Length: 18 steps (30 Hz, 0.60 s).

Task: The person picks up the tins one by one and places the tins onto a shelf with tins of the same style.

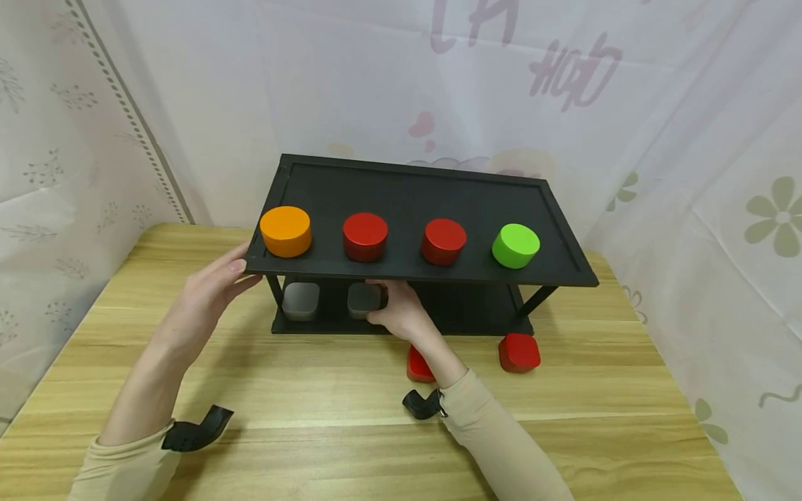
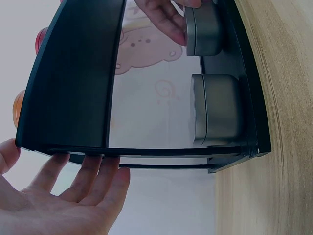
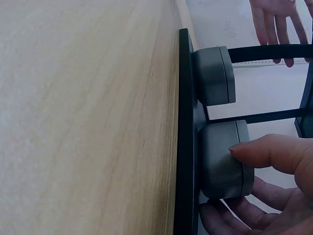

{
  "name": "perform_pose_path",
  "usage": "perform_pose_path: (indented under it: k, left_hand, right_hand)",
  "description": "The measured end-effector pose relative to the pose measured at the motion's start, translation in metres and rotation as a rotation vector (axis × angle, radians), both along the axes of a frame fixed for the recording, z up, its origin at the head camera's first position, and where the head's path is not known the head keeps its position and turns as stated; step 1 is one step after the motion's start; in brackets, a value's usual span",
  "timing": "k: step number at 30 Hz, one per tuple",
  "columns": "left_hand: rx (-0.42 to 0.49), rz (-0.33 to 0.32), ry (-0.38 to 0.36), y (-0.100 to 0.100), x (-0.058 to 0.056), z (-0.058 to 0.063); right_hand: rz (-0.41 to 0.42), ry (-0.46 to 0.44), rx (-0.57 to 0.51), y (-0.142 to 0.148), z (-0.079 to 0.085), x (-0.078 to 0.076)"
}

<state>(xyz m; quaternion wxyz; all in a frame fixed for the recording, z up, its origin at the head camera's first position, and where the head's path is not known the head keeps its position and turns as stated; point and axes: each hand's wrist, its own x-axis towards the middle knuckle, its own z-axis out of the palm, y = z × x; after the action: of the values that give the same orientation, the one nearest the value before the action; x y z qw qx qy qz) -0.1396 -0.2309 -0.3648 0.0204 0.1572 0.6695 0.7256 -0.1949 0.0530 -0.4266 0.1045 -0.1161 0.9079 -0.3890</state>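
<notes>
A black two-tier rack (image 1: 413, 188) stands on the wooden table. My left hand (image 1: 203, 299) grips the left edge of its upper shelf, thumb on top and fingers (image 2: 88, 178) beneath. My right hand (image 1: 404, 313) reaches under that shelf and holds a grey rounded-square tin (image 3: 220, 164) by its sides, thumb on one side, fingers on the other. The tin sits on the lower shelf, or just over it; the gap cannot be told. To its left stands a second grey tin (image 1: 301, 301), untouched. Lidded edges show on both tins.
On the upper shelf stand an orange round tin (image 1: 286, 233), two red round tins (image 1: 365, 238) (image 1: 443, 242) and a green one (image 1: 516, 245). Two red squarish tins (image 1: 519, 353) (image 1: 418, 367) lie before the rack, one partly behind my right forearm. A patterned cloth (image 1: 351, 76) hangs behind.
</notes>
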Motion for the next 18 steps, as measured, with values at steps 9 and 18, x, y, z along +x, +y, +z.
perform_pose_path:
  k: [9, 18]
  left_hand:
    - [-0.006, 0.01, -0.013, 0.0005, 0.0001, -0.0002]
    - [-0.012, 0.009, -0.015, 0.0005, 0.0001, -0.0003]
  right_hand:
    - [0.015, 0.001, -0.009, 0.0014, 0.0, -0.0003]
    - [0.018, -0.011, -0.005, 0.0, 0.0003, 0.0006]
